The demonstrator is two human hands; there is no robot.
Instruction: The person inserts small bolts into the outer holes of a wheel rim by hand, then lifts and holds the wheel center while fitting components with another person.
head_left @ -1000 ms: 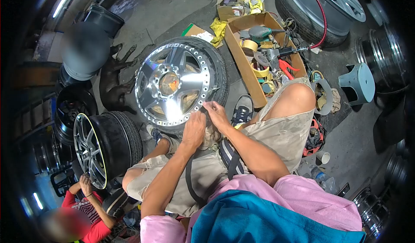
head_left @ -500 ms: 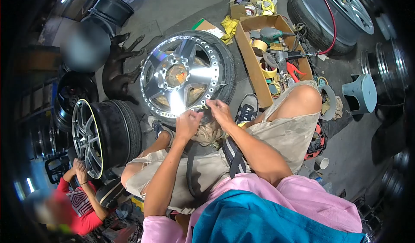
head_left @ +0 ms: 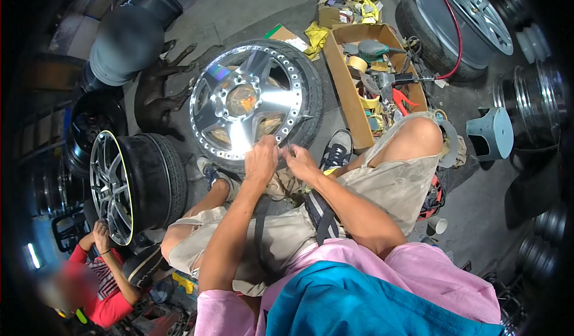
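Note:
A polished five-spoke wheel (head_left: 272, 97) with a ring of small holes round its rim lies face up on a tire (head_left: 312, 91) in front of me. At the rim's near edge, my left hand (head_left: 262, 161) has its fingers pressed together. Close beside it on the right, my right hand (head_left: 299, 161) is pinched, thumb against fingers. The fingertips of both hands nearly meet. Whatever they hold is too small to make out. A crumpled beige cloth (head_left: 281, 185) lies below my hands, between my feet.
Right of the wheel stands a cardboard box (head_left: 347, 97) of tapes and tools. Beyond it are another wheel (head_left: 448, 31), a red hose (head_left: 459, 37) and a blue-grey stool (head_left: 491, 134). At left, a co-worker (head_left: 107, 276) touches a yellow-edged wheel (head_left: 112, 183). A dark dog (head_left: 156, 97) lies nearby.
My hands were apart half a second ago, with small yellowish bits near the fingertips; now they are close together. My left hand has moved up onto the rim's edge. The view has shifted slightly.

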